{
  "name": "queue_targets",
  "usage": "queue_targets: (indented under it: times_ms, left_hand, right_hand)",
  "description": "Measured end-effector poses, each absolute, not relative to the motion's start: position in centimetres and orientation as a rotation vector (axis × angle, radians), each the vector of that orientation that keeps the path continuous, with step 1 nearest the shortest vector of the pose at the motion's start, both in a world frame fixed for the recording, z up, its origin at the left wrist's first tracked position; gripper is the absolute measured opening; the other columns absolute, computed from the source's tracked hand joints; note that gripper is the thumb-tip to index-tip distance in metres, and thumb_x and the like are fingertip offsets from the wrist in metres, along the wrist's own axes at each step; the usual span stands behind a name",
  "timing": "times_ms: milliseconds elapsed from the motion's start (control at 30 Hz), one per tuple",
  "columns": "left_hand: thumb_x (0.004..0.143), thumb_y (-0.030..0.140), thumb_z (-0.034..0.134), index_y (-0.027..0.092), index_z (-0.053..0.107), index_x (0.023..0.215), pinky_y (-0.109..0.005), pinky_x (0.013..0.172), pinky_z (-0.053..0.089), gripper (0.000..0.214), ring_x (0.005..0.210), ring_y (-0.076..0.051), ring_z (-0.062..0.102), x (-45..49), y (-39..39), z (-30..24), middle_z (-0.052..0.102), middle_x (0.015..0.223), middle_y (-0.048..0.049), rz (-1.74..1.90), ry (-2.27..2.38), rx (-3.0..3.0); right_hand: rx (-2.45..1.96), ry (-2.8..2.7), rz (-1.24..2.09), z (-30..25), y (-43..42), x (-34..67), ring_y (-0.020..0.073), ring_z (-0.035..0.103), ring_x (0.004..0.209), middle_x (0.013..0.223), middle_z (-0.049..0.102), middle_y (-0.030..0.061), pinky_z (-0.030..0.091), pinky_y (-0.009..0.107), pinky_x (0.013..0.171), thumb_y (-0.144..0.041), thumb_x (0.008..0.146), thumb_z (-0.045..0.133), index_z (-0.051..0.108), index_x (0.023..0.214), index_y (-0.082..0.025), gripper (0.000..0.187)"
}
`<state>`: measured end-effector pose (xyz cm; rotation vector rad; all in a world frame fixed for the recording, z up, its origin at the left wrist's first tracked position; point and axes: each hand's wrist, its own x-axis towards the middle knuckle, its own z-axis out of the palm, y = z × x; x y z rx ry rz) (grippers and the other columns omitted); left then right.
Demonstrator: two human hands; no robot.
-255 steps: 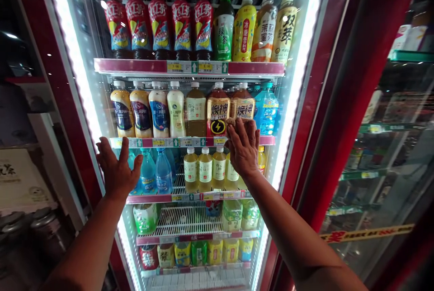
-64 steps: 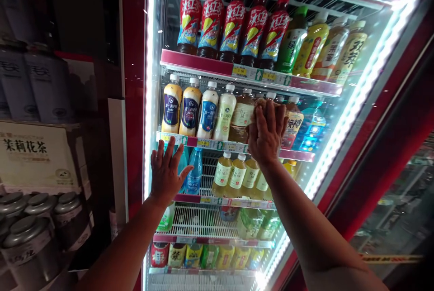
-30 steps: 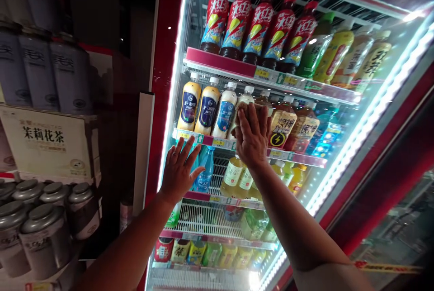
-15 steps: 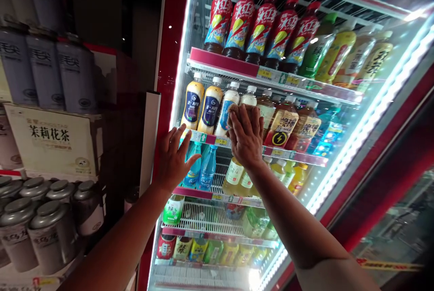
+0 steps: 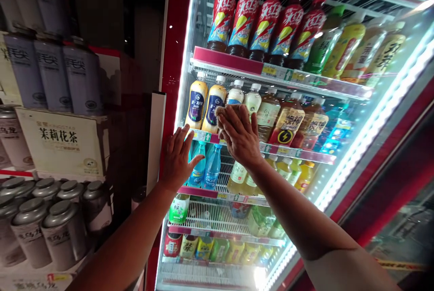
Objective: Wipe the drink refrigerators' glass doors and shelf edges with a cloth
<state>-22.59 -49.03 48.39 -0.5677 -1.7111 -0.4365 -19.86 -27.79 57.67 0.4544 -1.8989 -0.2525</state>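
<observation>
My right hand point(image 5: 240, 135) presses a small brownish cloth point(image 5: 220, 111) flat against the glass door point(image 5: 305, 178) of a lit drinks fridge, level with the second shelf of bottles. Only the cloth's upper edge peeks out past my fingertips. My left hand point(image 5: 178, 157) lies flat on the same glass near the door's left side, fingers spread, holding nothing. Behind the glass stand red-labelled tea bottles point(image 5: 261, 19) on the top shelf and yellow and white bottles point(image 5: 206, 105) below.
The fridge's red frame point(image 5: 171, 55) runs down left of my hands. Left of it are shelves with grey tins point(image 5: 50, 73), a white box with Chinese lettering point(image 5: 61, 141) and round metal canisters point(image 5: 54, 223). Another red frame edge point(image 5: 389, 164) borders the right.
My right hand with the cloth has slid leftward across the glass, from the brown bottles to the white and yellow ones. My left hand stays flat on the glass; the view turned left.
</observation>
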Motion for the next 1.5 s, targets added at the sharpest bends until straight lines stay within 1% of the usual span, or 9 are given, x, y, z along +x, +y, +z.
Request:
queue_targets:
  times_ms: [100,433,600,767,1000,1133,1233,1367,1500]
  left_hand:
    - [0.091,0.054,0.067,0.021,0.024,0.165,-0.045,0.129,0.026,0.092,0.155,-0.029,0.035,-22.6,-49.1,48.3,0.042,0.164,-0.0132,-0.421,-1.714,-0.558]
    - [0.091,0.058,0.064,0.023,0.023,0.165,-0.045,0.129,0.026,0.092,0.156,-0.028,0.034,-22.7,-49.3,48.3,0.042,0.164,-0.0123,-0.440,-1.712,-0.573]
    - [0.089,0.063,0.062,0.020,0.018,0.167,-0.045,0.128,0.029,0.099,0.155,-0.029,0.035,-23.0,-49.2,48.1,0.043,0.163,-0.0157,-0.465,-1.682,-0.560]
    - [0.087,0.069,0.060,0.020,0.006,0.168,-0.046,0.126,0.033,0.109,0.155,-0.031,0.035,-23.2,-49.0,47.7,0.035,0.167,-0.0190,-0.492,-1.706,-0.517]
    - [0.084,0.072,0.060,0.020,0.000,0.168,-0.047,0.124,0.038,0.116,0.155,-0.032,0.034,-23.5,-49.1,47.5,0.031,0.168,-0.0201,-0.494,-1.690,-0.500]
    - [0.081,0.073,0.063,0.019,-0.005,0.167,-0.050,0.126,0.037,0.122,0.159,-0.034,0.025,-23.5,-49.0,47.3,0.019,0.171,-0.0212,-0.557,-1.702,-0.479]
    - [0.080,0.074,0.063,0.018,-0.006,0.167,-0.052,0.127,0.035,0.124,0.159,-0.036,0.024,-23.5,-48.9,47.2,0.019,0.171,-0.0225,-0.559,-1.716,-0.459]
    - [0.081,0.074,0.061,0.019,-0.006,0.167,-0.053,0.127,0.034,0.123,0.159,-0.036,0.025,-23.6,-48.9,47.3,0.022,0.170,-0.0228,-0.554,-1.721,-0.462]
    - [0.081,0.073,0.061,0.021,-0.003,0.167,-0.054,0.125,0.036,0.120,0.158,-0.036,0.026,-23.2,-49.0,47.7,0.025,0.169,-0.0226,-0.518,-1.733,-0.467]
  right_hand:
    - [0.396,-1.875,-0.200,58.1,-28.5,-20.3,0.0291,0.016,0.163,0.170,0.037,-0.0044,0.017,0.060,0.133,-0.036,0.107,0.045,0.039,0.161,-0.036,0.054]
    - [0.400,-1.870,-0.177,58.8,-29.9,-20.6,0.0290,0.014,0.163,0.171,0.035,-0.0047,0.015,0.061,0.133,-0.036,0.108,0.042,0.034,0.162,-0.038,0.055]
    - [0.521,-1.933,-0.232,58.4,-31.5,-20.8,0.0263,0.016,0.163,0.171,0.034,-0.0073,0.014,0.056,0.135,-0.037,0.108,0.042,0.035,0.162,-0.039,0.055]
    - [0.518,-1.942,-0.244,58.6,-31.9,-20.8,0.0267,0.016,0.163,0.171,0.033,-0.0074,0.006,0.061,0.135,-0.036,0.106,0.047,0.031,0.163,-0.041,0.059]
    - [0.674,-1.855,-0.230,58.3,-32.8,-21.8,0.0233,0.016,0.163,0.170,0.035,-0.0069,0.006,0.055,0.136,-0.032,0.105,0.049,0.028,0.164,-0.038,0.063]
    - [0.644,-1.830,-0.221,59.0,-33.1,-21.9,0.0256,0.018,0.163,0.170,0.035,-0.0058,0.004,0.058,0.135,-0.032,0.105,0.049,0.035,0.162,-0.036,0.058]
    - [0.625,-1.829,-0.197,59.1,-33.9,-22.2,0.0257,0.017,0.163,0.171,0.034,-0.0052,0.007,0.055,0.136,-0.032,0.105,0.048,0.038,0.161,-0.033,0.056]
    - [0.769,-1.862,-0.283,58.4,-34.0,-22.4,0.0209,0.017,0.163,0.170,0.036,-0.0091,0.006,0.052,0.137,-0.031,0.105,0.049,0.033,0.162,-0.038,0.060]
    - [0.751,-1.856,-0.272,59.1,-34.1,-22.4,0.0231,0.018,0.163,0.170,0.036,-0.0088,0.003,0.059,0.135,-0.032,0.105,0.049,0.026,0.164,-0.041,0.064]
